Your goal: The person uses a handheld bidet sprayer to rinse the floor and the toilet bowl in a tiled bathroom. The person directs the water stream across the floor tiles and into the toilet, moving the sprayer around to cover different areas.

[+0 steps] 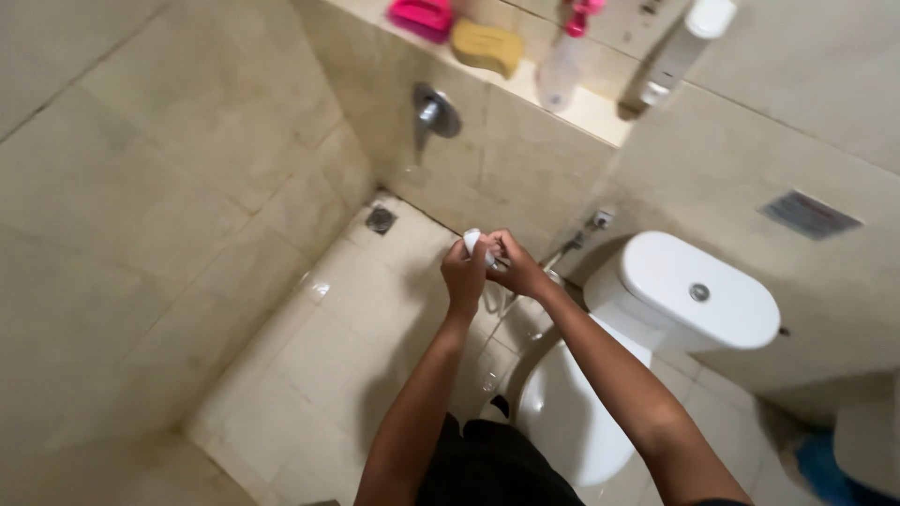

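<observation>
Both hands pinch a small white wad over the toilet.
Left hand (466, 274) and right hand (514, 267) each close their grip on the white wad (473, 242), above the toilet bowl (562, 412); it looks light, soft, best held at its edges.

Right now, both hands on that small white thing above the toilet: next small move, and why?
Probably lower both hands toward the toilet bowl before letting go. The left hand and right hand pinch the small white object together in mid-air, over wet floor tiles rather than the bowl. What the object is, I cannot tell.
</observation>
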